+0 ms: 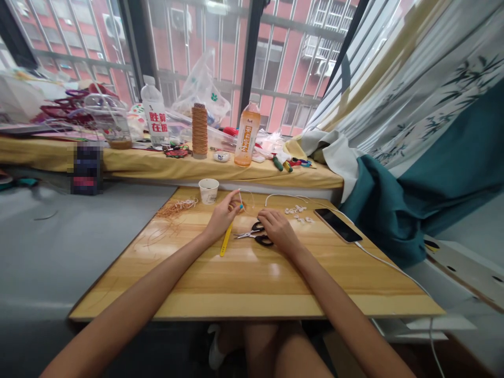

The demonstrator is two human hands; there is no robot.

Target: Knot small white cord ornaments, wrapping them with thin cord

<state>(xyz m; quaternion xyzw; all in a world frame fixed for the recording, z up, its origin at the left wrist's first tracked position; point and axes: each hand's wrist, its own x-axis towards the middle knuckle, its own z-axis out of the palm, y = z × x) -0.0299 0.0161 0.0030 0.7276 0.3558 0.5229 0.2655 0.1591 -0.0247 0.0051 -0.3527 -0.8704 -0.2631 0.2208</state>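
Between thumb and fingers, my left hand (224, 212) pinches a thin white piece (240, 197) with fine thread at it. My right hand (277, 228) is closed beside the black-handled scissors (255, 231); its fingertips meet near the thread, but what they hold is too small to make out. The scissors lie on the wooden table (275, 294), blades pointing left, partly behind my right hand. A yellow strip (226, 241) lies just below my left hand. Coiled orange thread (246, 207) shows between the hands.
A paper cup (208, 191) and loose orange threads (175, 208) are at the back left. Small white pieces (299, 212) and a phone (338, 225) with a white cable lie right. On the ledge (165, 168) stand bottles, a spool (199, 131) and clutter.
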